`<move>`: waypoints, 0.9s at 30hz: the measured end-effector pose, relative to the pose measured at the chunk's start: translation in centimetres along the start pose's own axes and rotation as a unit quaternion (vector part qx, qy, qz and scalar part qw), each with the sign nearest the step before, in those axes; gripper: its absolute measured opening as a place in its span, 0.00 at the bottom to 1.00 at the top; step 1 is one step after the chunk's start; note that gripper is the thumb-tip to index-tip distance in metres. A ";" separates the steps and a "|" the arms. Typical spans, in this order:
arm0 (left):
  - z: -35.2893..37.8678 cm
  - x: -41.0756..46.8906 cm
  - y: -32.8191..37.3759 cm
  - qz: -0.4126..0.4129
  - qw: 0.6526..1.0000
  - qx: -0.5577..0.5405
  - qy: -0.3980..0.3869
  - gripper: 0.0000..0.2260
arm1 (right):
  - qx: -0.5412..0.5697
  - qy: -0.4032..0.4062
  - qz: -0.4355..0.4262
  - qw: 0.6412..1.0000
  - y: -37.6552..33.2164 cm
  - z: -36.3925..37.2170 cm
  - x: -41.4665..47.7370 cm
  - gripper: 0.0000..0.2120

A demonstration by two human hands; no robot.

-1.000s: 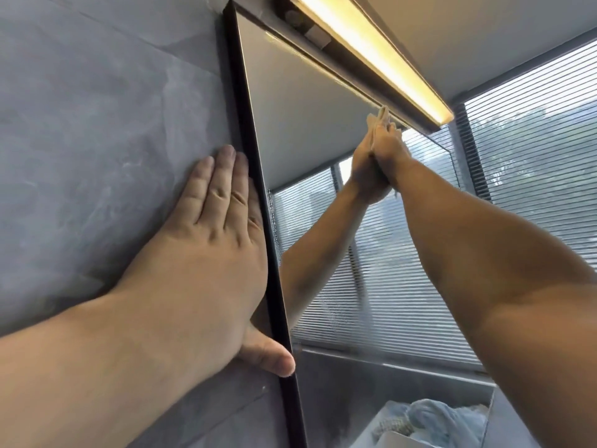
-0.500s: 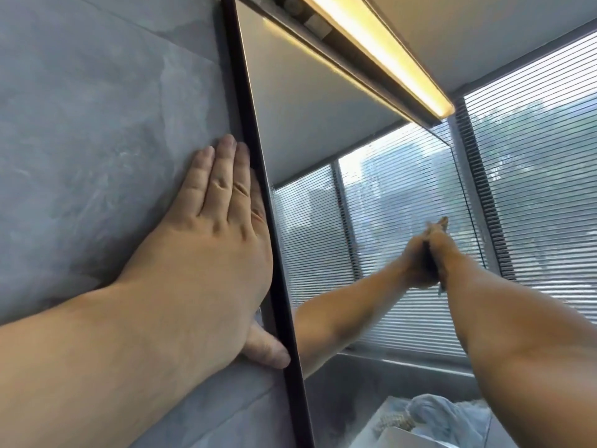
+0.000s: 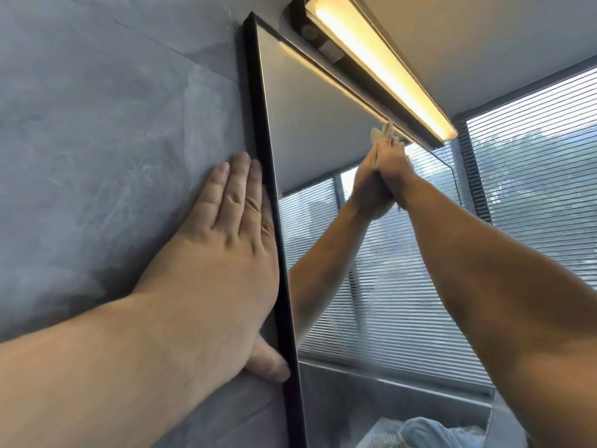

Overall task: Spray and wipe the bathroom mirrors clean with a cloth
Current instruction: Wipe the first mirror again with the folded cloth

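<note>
The right hand (image 3: 392, 166) has swept back up the mirror (image 3: 310, 130). Half a second ago it was low on the glass, over the reflected blinds; now it is high again, just under the lit light bar (image 3: 381, 69), about where it was a second ago. The left hand (image 3: 226, 240) has not shifted in that time.

The right hand is stretched up at the end of a bare forearm, with its fingers laid fairly straight against the glass. It presses the cloth (image 3: 386, 130) flat to the mirror and meets its own reflection palm to palm. Only a pale strip of the cloth shows, poking out above the fingertips and close to the top edge of the mirror. The rest is hidden between palm and glass. This hand is somewhat blurred.

The left hand lies wide and flat on the grey wall (image 3: 97, 140), holding nothing. Its fingers point upward, close together, right beside the mirror's black frame (image 3: 265, 176). The side of the hand touches the frame, and the thumb is tucked against it lower down.

The glass reflects the ceiling in its upper part and slatted blinds below that. Faint misty streaks show on the lower glass. To the right of the mirror is a window with blinds (image 3: 533, 176). Some pale blue fabric (image 3: 420, 434) shows at the bottom of the view, but it is hard to tell whether it is real or reflected.
</note>
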State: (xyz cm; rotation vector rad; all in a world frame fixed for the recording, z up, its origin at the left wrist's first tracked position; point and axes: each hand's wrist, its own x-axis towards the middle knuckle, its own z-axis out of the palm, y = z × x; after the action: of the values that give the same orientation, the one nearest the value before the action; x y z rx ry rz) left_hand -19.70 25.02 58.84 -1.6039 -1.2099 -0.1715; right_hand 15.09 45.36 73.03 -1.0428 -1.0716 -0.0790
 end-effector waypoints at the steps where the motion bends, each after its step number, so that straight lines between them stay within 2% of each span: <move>1: 0.0 0.0 0.0 0.002 1.000 -0.001 0.000 0.77 | -0.013 0.000 -0.027 1.000 -2.2 0.3 -1.2 0.43; 5: 0.1 0.0 0.0 0.003 1.000 -0.003 0.002 0.77 | -0.049 -0.004 -0.143 0.989 -7.0 1.4 -5.1 0.29; 11: -0.1 -0.1 0.1 0.000 1.000 -0.004 0.001 0.76 | -0.020 -0.039 -0.204 0.978 -8.2 1.9 -9.0 0.31; 15: 0.0 -0.1 0.0 0.000 1.000 0.006 0.004 0.76 | 0.007 -0.027 -0.173 0.985 -8.2 1.6 -8.9 0.38; 23: 0.3 0.1 0.1 0.002 1.000 -0.001 0.009 0.76 | 0.019 -0.028 -0.093 0.995 -5.1 0.7 -3.8 0.44; 27: 0.0 -0.3 0.1 0.001 1.000 -0.008 -0.020 0.78 | 0.031 -0.011 -0.047 0.998 -4.2 0.2 -0.6 0.49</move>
State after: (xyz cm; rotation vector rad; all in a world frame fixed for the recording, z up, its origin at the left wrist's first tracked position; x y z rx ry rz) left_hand -19.77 24.80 58.59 -1.6294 -1.2394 -0.1496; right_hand 12.48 42.90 75.35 -0.9397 -1.1354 -0.1103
